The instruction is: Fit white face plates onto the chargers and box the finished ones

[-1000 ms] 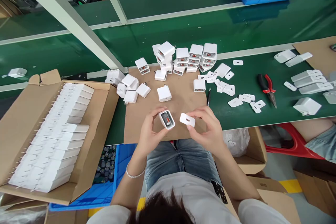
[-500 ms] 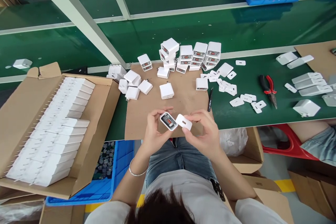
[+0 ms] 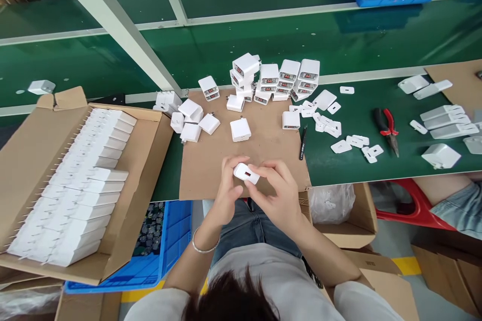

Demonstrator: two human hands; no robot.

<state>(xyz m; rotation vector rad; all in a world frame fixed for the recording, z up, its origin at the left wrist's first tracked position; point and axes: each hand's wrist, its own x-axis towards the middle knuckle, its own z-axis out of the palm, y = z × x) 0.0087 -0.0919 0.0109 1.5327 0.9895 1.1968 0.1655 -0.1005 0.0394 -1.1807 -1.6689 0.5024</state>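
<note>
My left hand (image 3: 226,194) is closed around a white charger housing (image 3: 237,169) above the front part of the cardboard sheet (image 3: 211,170). On the housing's open end lies a white end cap (image 3: 248,174) with a small slot, pinched at its edge by the fingers of my right hand (image 3: 277,191). Whether the cap sits fully flush I cannot tell. Beyond my hands a single white charger (image 3: 240,130) stands on the cardboard. Several open-ended housings (image 3: 269,75) are stacked behind it, with red parts showing inside. Loose slotted caps (image 3: 327,124) lie to the right.
A cardboard box (image 3: 150,160) at left holds rows of white chargers (image 3: 75,190). A black pen (image 3: 303,143) and red-handled pliers (image 3: 387,129) lie to the right. Below the bench edge is a blue crate (image 3: 176,235). Another person's knee (image 3: 461,205) shows at far right.
The end cap has moved left onto the housing's open end, covering the inside that was visible. My right hand has come left, close to my left hand.
</note>
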